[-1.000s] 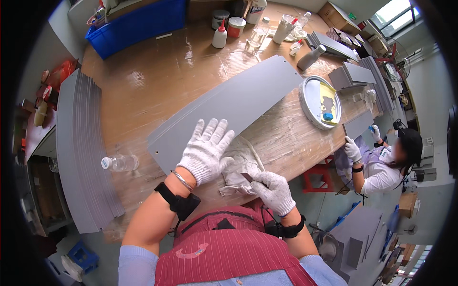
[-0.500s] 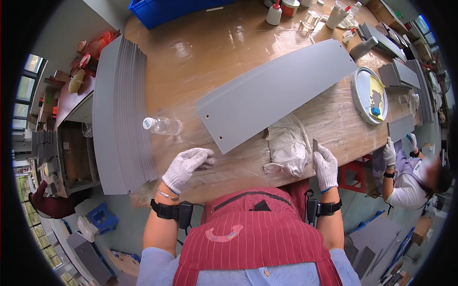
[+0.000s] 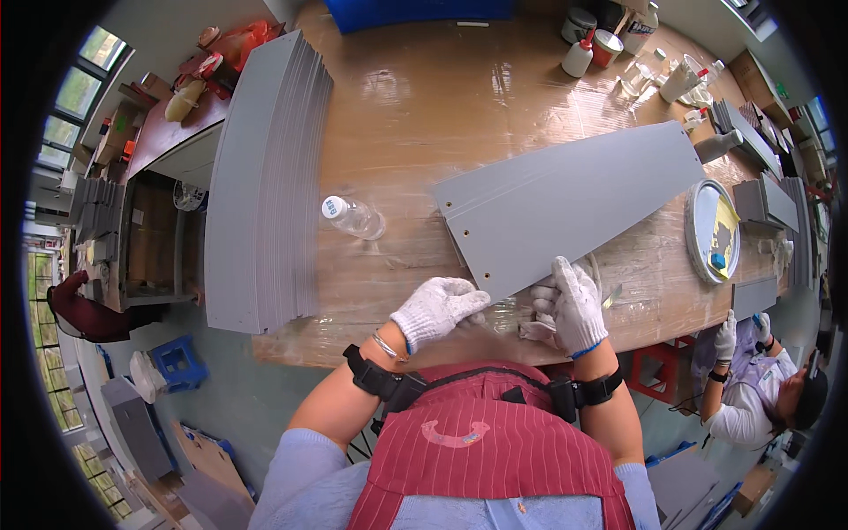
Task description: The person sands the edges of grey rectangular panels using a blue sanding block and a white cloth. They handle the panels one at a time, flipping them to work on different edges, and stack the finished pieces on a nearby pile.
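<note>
There's small blue printing on the white cap (image 3: 334, 207) of the clear plastic bottle (image 3: 362, 220), and dark marks on the white jug (image 3: 638, 32) further back; from where I stand, neither is legible.

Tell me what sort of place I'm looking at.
Most likely a workshop or small factory floor: a thick stack of grey boards sits at the left end of a plastic-covered table, a loose grey board lies on it, and a gloved co-worker is at the right.
</note>
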`<action>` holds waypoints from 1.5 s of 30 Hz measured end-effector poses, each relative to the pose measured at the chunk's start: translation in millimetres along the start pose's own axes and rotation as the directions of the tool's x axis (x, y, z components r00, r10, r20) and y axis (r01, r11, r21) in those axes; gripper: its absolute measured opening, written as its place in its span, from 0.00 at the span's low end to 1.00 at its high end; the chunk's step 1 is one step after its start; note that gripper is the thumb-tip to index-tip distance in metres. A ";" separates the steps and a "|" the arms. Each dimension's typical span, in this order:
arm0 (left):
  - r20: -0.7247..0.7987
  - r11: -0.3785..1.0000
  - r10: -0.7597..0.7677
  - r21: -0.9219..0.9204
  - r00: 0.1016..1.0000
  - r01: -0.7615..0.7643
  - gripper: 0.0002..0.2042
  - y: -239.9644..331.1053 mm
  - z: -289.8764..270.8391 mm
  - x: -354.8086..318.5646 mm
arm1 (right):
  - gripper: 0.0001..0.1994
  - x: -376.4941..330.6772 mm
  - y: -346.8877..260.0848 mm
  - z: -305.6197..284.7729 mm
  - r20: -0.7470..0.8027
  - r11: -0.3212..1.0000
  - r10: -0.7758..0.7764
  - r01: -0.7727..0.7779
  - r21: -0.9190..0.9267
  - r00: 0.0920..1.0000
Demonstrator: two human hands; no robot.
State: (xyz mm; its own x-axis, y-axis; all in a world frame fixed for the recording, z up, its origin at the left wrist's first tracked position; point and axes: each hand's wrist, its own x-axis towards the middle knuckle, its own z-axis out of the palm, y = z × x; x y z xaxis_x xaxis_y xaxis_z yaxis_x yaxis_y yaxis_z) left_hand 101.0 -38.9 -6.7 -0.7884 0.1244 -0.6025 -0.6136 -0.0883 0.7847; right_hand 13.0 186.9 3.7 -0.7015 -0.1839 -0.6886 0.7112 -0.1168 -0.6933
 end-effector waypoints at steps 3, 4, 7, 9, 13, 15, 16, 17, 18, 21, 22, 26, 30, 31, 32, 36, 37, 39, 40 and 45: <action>0.116 0.991 0.086 0.090 0.990 -0.096 0.11 -5.2 5.4 0.9 | 0.10 0.7 0.3 24.0 -0.063 0.981 -0.189 0.192 0.037 0.980; 0.093 0.994 0.073 0.072 0.993 -0.080 0.11 -2.2 4.4 -0.5 | 0.10 3.8 1.0 18.6 -0.052 0.990 -0.140 0.141 0.027 0.989; -0.141 0.992 0.107 -0.057 0.984 -0.115 0.10 -4.6 -18.8 8.4 | 0.10 8.3 0.9 -1.0 -0.025 0.996 -0.052 0.054 0.065 0.998; -0.383 0.958 0.143 -0.180 0.913 -0.225 0.09 -5.9 -40.5 13.0 | 0.09 2.2 -4.2 -1.7 -0.012 0.980 -0.079 0.080 0.184 0.997; -0.559 0.904 0.147 -0.259 0.816 -0.341 0.12 1.6 -63.9 30.1 | 0.10 -0.2 7.5 -43.3 0.024 0.964 -0.104 0.094 0.250 0.994; -0.596 0.915 0.150 -0.218 0.789 -0.339 0.16 11.5 -62.5 38.2 | 0.11 -16.0 -2.4 -32.5 -0.006 0.951 -0.098 0.096 0.293 0.995; -0.576 0.923 0.173 -0.188 0.799 -0.335 0.19 12.6 -61.8 43.2 | 0.10 -14.3 -1.9 -30.8 -0.039 0.941 -0.115 0.121 0.316 0.993; -0.568 0.939 0.209 -0.110 0.796 -0.326 0.20 12.8 -61.9 51.7 | 0.10 -9.2 -1.8 -32.2 -0.058 0.928 -0.095 0.110 0.355 0.994; -0.558 0.948 0.245 -0.032 0.793 -0.316 0.21 11.2 -62.5 60.8 | 0.10 -0.2 0.5 -35.5 -0.076 0.914 -0.075 0.099 0.394 0.994; -0.544 0.941 0.332 0.251 0.771 -0.228 0.29 24.1 -57.8 74.3 | 0.10 17.8 -3.8 -35.7 -0.028 0.874 -0.021 0.032 0.485 0.999; -0.551 0.898 0.378 0.413 0.744 -0.150 0.30 31.3 -55.4 74.7 | 0.10 22.0 -5.0 -34.5 0.005 0.861 -0.006 0.003 0.509 1.000; -0.545 0.915 0.314 0.392 0.777 -0.095 0.31 47.5 -52.8 76.6 | 0.07 37.9 3.3 -42.6 -0.085 0.856 -0.051 0.088 0.509 0.995; -0.513 0.968 0.251 0.131 0.821 -0.214 0.23 35.7 -60.8 79.9 | 0.12 19.1 1.4 -73.5 -0.140 0.898 -0.156 0.200 0.391 0.978; -0.488 0.962 0.223 -0.029 0.844 -0.271 0.22 30.8 -62.3 80.3 | 0.13 7.9 -3.4 -79.1 -0.125 0.900 -0.165 0.202 0.387 0.978; -0.494 0.931 0.232 -0.136 0.838 -0.338 0.18 30.4 -58.7 81.3 | 0.15 -6.8 -10.1 -84.7 -0.117 0.899 -0.178 0.210 0.385 0.977; -0.421 0.804 0.170 -0.464 0.891 -0.372 0.17 58.6 -58.9 61.5 | 0.20 -38.3 -15.1 -108.1 -0.185 0.900 -0.208 0.262 0.349 0.961; -0.362 0.781 0.174 -0.516 0.916 -0.352 0.17 68.9 -55.0 57.0 | 0.20 -42.7 -16.5 -111.9 -0.199 0.905 -0.201 0.260 0.338 0.959; -0.262 0.733 0.200 -0.600 0.944 -0.322 0.18 89.6 -49.6 44.0 | 0.20 -48.3 -15.3 -114.0 -0.224 0.901 -0.228 0.292 0.319 0.948; -0.214 0.773 0.214 -0.559 0.953 -0.299 0.17 85.3 -50.4 49.1 | 0.19 -50.6 -15.8 -114.8 -0.235 0.900 -0.240 0.307 0.308 0.942; -0.280 0.665 0.284 -0.632 0.917 -0.399 0.17 108.0 -61.5 33.9 | 0.17 -56.6 -10.7 -124.6 -0.233 0.885 -0.289 0.352 0.305 0.929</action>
State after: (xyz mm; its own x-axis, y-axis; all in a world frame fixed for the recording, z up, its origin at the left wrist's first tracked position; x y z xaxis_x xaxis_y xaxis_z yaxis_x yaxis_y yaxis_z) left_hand 5.2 -105.0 48.7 -0.9098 -0.1876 -0.3701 -0.1213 -0.7327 0.6697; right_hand 39.2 320.2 23.5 -0.8678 0.0906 -0.4887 0.3967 -0.4660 -0.7909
